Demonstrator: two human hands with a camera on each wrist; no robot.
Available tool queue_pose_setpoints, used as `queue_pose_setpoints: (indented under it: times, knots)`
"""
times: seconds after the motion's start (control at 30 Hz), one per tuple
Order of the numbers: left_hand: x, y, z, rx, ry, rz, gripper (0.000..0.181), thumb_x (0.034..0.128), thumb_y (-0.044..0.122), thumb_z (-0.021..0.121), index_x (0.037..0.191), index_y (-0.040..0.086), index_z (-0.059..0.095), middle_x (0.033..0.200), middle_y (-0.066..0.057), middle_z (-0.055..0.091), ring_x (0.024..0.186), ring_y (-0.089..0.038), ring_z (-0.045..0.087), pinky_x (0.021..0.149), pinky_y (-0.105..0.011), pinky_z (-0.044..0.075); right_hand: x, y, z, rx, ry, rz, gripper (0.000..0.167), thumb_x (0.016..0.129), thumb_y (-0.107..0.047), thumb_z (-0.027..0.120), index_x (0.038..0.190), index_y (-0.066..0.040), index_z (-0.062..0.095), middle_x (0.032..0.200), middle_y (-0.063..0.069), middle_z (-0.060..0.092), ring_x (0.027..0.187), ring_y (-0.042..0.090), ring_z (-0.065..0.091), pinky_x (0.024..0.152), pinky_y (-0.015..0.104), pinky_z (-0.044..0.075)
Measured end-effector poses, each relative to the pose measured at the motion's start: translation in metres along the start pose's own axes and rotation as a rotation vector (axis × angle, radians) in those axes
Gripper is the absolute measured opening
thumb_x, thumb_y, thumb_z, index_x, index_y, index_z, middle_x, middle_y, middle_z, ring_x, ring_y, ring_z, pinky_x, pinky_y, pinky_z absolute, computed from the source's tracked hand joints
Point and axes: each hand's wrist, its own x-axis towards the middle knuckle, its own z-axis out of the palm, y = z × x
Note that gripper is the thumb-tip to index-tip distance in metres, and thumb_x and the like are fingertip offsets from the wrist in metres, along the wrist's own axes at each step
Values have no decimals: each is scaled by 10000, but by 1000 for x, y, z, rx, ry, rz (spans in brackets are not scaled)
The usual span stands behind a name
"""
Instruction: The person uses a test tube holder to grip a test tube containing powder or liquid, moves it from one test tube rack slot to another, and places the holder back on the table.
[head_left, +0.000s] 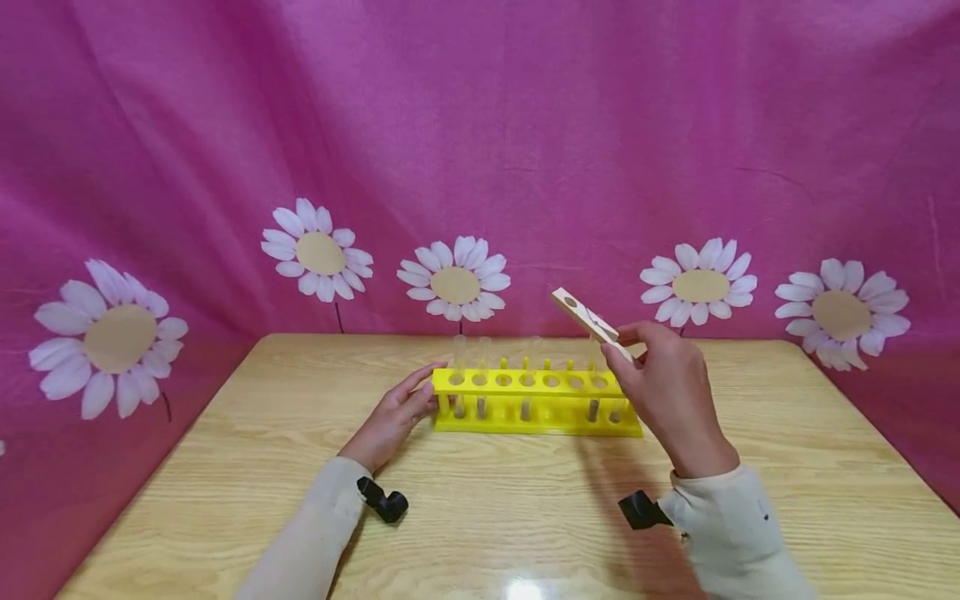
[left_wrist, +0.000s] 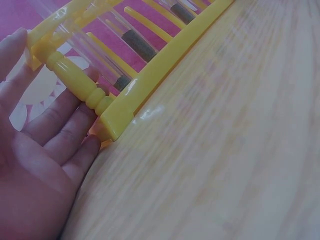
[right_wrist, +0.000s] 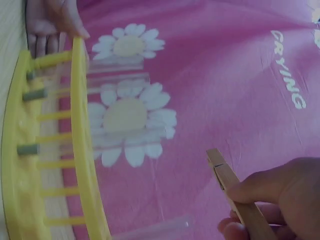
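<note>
A yellow test tube rack (head_left: 540,428) stands on the table. My left hand (head_left: 393,421) holds its left end, with the thumb near the top bar and the fingers behind the end post (left_wrist: 75,80). Several clear test tubes stand upright in the rack, such as one near the left end (head_left: 482,354), with dark grey stuff (left_wrist: 140,46) in their bottoms. Above the rack's right end, my right hand (head_left: 671,392) pinches a wooden test tube holder (right_wrist: 232,187) between thumb and fingers. Its jaw end points up and left, with no tube in it.
The wood-grain table (head_left: 300,400) reaches past the rack on all sides. Behind it hangs a pink cloth (head_left: 525,167) printed with white daisies. Black straps (head_left: 386,504) stick out from both sleeves near the wrists.
</note>
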Motion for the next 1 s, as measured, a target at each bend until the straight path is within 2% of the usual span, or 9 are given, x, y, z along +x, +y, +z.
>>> queue_pose_setpoints:
  times: [0.1, 0.2, 0.4, 0.6, 0.83, 1.0]
  knots:
    - [0, 1, -2, -1, -6, 2, 563, 981, 442, 511, 1491, 247, 375, 1469, 48, 413, 1210, -279, 507, 1105, -420, 341, -1, -5, 6, 17, -13, -1, 218, 885, -165, 707, 1032, -5, 691, 781, 115, 664, 533, 193, 482, 413, 286, 399]
    - [0, 2, -1, -1, -22, 0, 572, 984, 441, 508, 1499, 241, 360, 1479, 34, 397, 1221, -291, 493, 1111, -428, 328, -3, -7, 11, 25, -31, 1, 203, 889, -154, 698, 1022, -2, 680, 773, 108, 659, 501, 175, 473, 395, 275, 403]
    - [2, 2, 1, 9, -17, -2, 541, 983, 448, 502, 1483, 277, 386, 1480, 40, 399, 1213, -274, 505, 1105, -414, 342, -7, -8, 18, 33, -45, -7, 157, 882, -136, 680, 958, 0, 669, 833, 119, 652, 576, 181, 515, 472, 289, 423]
    - [1, 3, -1, 6, -10, 3, 500, 997, 417, 493, 1470, 284, 406, 1473, 29, 407, 1205, -287, 503, 1105, -424, 340, -9, -10, 23, 56, -74, -6, 121, 880, -138, 684, 924, -35, 639, 792, 66, 630, 511, 135, 526, 453, 290, 438]
    - [-3, 2, -2, -21, -42, 16, 526, 1020, 371, 464, 1506, 211, 345, 1474, -9, 407, 1227, -350, 482, 1108, -455, 325, -12, -8, 28, 77, -99, -46, 62, 875, -104, 681, 868, -54, 643, 767, 54, 624, 575, 164, 506, 486, 288, 427]
    - [-2, 0, -3, -17, -38, 21, 498, 1012, 389, 475, 1483, 257, 382, 1463, -19, 420, 1221, -335, 493, 1102, -452, 335, -12, -6, 30, 60, -90, -76, 72, 863, -110, 696, 828, -66, 651, 697, 34, 599, 567, 182, 466, 516, 309, 388]
